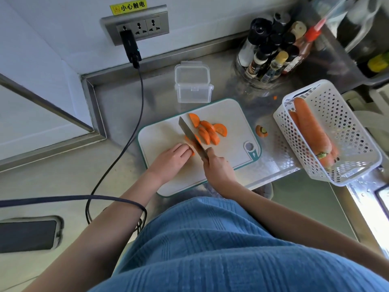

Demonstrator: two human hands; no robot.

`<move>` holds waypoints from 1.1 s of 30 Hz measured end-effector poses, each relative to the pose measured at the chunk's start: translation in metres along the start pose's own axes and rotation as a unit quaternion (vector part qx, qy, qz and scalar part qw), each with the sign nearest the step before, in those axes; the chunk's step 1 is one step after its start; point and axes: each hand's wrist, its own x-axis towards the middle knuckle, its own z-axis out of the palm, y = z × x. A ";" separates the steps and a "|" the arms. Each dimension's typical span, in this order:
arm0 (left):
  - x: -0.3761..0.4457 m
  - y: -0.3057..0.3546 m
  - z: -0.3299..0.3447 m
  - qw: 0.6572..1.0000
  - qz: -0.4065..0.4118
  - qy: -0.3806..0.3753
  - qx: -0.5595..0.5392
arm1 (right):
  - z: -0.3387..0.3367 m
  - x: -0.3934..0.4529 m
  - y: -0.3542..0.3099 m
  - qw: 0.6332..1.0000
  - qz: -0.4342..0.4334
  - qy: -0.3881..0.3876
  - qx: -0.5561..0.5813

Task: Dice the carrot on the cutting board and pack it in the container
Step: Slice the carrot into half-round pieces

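Note:
A white cutting board [162, 135] with a teal rim lies on the steel counter. Several half-round carrot slices [207, 129] lie on its far half. My left hand [173, 158] presses a carrot piece [192, 153] against the board; most of that piece is hidden under my fingers. My right hand [216, 167] grips the handle of a knife [189, 133], whose blade rests across the carrot just beside my left fingertips. A clear plastic container [192, 85] stands open and empty behind the board.
A white perforated basket [345, 131] with whole carrots [311, 127] sits at the right. A cut carrot top [261, 131] lies beside the board. Spice bottles [271, 47] stand at the back. A black cable [134, 114] runs from the wall socket; a phone [27, 234] lies at left.

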 end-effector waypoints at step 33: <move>0.000 -0.005 -0.003 0.999 -0.006 -0.030 -0.016 | 0.010 0.004 -0.005 0.983 -0.087 -0.009 -0.159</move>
